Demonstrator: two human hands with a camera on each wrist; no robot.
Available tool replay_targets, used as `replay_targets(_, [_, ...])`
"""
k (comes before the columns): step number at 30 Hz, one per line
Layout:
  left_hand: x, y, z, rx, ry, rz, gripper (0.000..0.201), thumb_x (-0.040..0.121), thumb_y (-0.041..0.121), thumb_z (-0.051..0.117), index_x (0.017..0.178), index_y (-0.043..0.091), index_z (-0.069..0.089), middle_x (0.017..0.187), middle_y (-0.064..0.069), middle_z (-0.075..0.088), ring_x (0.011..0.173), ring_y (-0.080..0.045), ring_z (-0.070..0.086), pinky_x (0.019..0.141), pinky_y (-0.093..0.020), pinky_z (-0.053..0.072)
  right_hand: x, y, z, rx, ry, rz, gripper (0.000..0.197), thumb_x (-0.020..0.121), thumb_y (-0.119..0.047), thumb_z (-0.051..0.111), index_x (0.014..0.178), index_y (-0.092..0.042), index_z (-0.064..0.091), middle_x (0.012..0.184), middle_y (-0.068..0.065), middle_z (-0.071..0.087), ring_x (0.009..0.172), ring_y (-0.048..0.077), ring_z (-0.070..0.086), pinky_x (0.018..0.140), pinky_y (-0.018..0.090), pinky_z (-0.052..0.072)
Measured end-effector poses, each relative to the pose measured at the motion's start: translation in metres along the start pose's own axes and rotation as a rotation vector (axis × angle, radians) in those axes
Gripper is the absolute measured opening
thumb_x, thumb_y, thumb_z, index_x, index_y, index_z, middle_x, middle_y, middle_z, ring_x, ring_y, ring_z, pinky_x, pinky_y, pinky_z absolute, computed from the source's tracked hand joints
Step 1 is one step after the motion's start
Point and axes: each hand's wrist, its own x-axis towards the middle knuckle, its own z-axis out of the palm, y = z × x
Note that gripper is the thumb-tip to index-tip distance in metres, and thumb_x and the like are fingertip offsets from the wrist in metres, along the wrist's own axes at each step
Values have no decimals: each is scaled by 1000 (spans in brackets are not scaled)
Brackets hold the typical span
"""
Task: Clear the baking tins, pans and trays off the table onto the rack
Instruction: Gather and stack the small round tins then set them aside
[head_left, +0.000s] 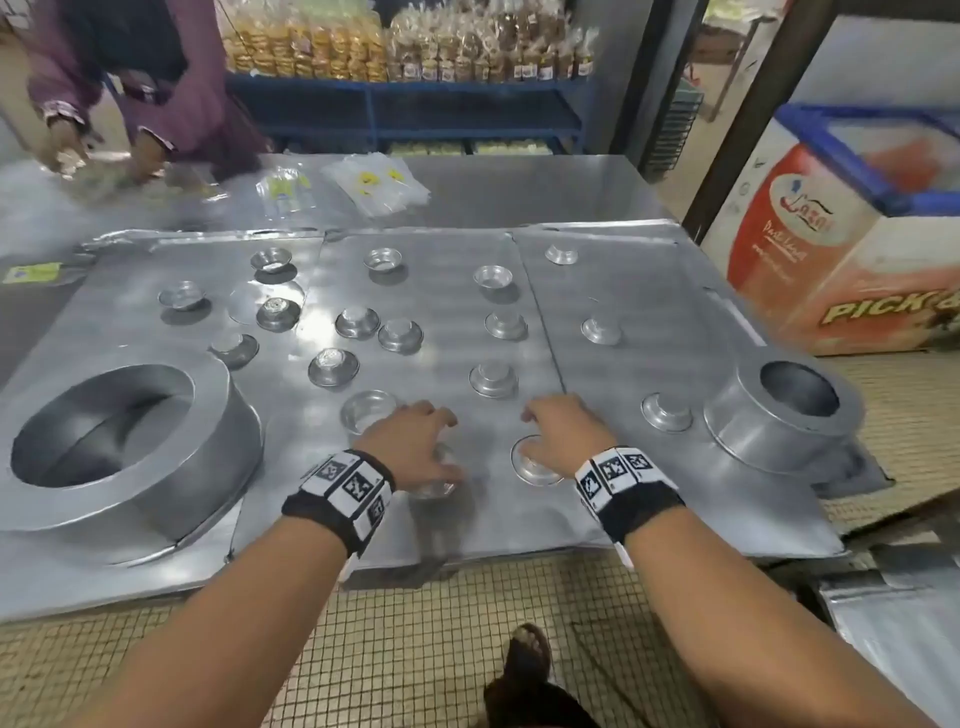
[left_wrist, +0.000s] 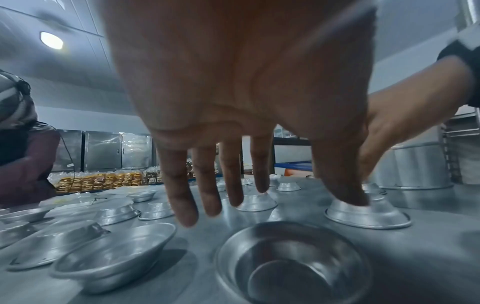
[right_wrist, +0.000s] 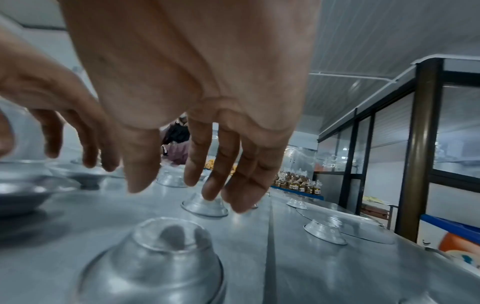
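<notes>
The shiny grey metal tabletop (head_left: 519, 187) is covered by three flat silver baking trays (head_left: 634, 291) laid side by side, edge to edge. Their near edges stick out over the tiled floor (head_left: 415, 623).

Many small round silver tins (head_left: 333, 367) are spread over the trays, some right way up and some upside down, with bare metal between most of them. A big round silver pan (head_left: 130, 447) sits at the near left corner. A smaller round silver pan (head_left: 779, 415) sits near the right edge.

The left hand (head_left: 415, 447) hangs just above a small silver tin that is right way up (left_wrist: 291, 261). Its fingers (left_wrist: 179, 193) are spread and hold nothing. The right hand (head_left: 563, 431) hangs over a small silver tin that is upside down (right_wrist: 158, 259). Its fingers (right_wrist: 197, 162) are loose and apart, and hold nothing. The two hands are close together near the front edge.

At the far left corner, another person in a purple sleeve (head_left: 156, 104) has both hands on the tabletop. Clear plastic bags (head_left: 374, 182) lie on the bare far part. Behind is a blue shelf (head_left: 405, 109) with packed food.
</notes>
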Motion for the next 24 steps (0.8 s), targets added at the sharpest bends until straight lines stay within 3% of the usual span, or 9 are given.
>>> replay_targets(6, [25,3,4,40,-208,-104,79,65,49,80,135,30,50,127,2,50,114,-25,57,97,-44,52,23,9,1,-103,-140,-23,67,69,-45,77,129,-28,54,126,0,56,122,25,52,96,35,47])
replay_targets(12, [42,3,7,72,-299,-149,63,57,43,83,115,32,59,108,5,50,103,-22,59,88,-40,55,38,18,4,-154,-250,-91,86,47,-58,87,121,-28,55,120,0,54,114,25,51,86,37,50])
replay_targets(17, [56,7,0,47,-299,-182,47,50,48,73,93,36,56,97,7,55,91,-17,61,79,-35,58,46,24,8,-186,-313,-177,93,42,-46,93,120,-27,47,117,2,52,113,27,50,86,45,53])
replay_targets(20, [63,7,-1,-89,-261,-234,52,40,55,65,88,34,59,87,14,65,85,-10,65,74,-34,60,51,26,7,-164,-337,-212,96,41,-45,94,120,-28,44,115,3,53,111,28,50,85,47,54])
replay_targets(24, [64,5,-2,-303,-167,-274,45,50,63,82,79,32,69,84,22,71,83,-1,65,78,-26,55,54,30,7,-134,-366,-238,91,41,-48,93,114,-27,43,112,3,52,109,27,49,85,45,53])
